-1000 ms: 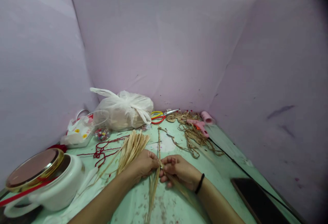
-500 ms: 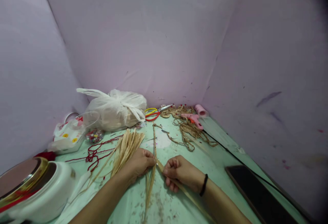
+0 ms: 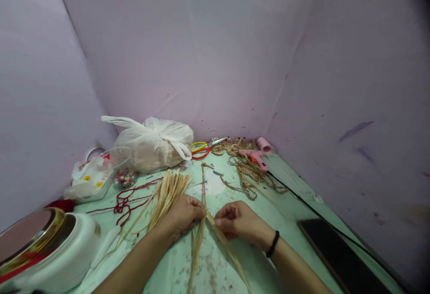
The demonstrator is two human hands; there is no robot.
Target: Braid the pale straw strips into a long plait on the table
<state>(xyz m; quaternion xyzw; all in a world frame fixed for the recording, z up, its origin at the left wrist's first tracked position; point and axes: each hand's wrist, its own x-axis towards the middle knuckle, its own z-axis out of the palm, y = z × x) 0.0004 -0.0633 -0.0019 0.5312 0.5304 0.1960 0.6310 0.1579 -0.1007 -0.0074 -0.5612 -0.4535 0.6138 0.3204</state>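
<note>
My left hand (image 3: 183, 215) is closed on the braided straw strand (image 3: 203, 185) where the braid ends. My right hand (image 3: 240, 221) pinches one loose straw strip (image 3: 228, 249) that runs back toward me to the right. More loose strips (image 3: 195, 251) hang down between my hands onto the green table (image 3: 215, 271). The finished braid stretches away from my hands toward the back wall. A bundle of pale straw strips (image 3: 168, 193) lies just left of my left hand.
At the back lie a white plastic bag (image 3: 151, 144), scissors (image 3: 204, 147), tangled jute cord (image 3: 250, 173), a pink glue gun (image 3: 255, 157) and a pink spool (image 3: 264, 145). Red yarn (image 3: 126, 200), a bead container (image 3: 125, 178) and a white pot (image 3: 50, 244) sit left. A dark phone (image 3: 339, 258) lies right.
The view tilted down after the first frame. My right hand has drawn its strip slightly away from the left hand and now pinches it with fingertips; the left hand stays on the braid.
</note>
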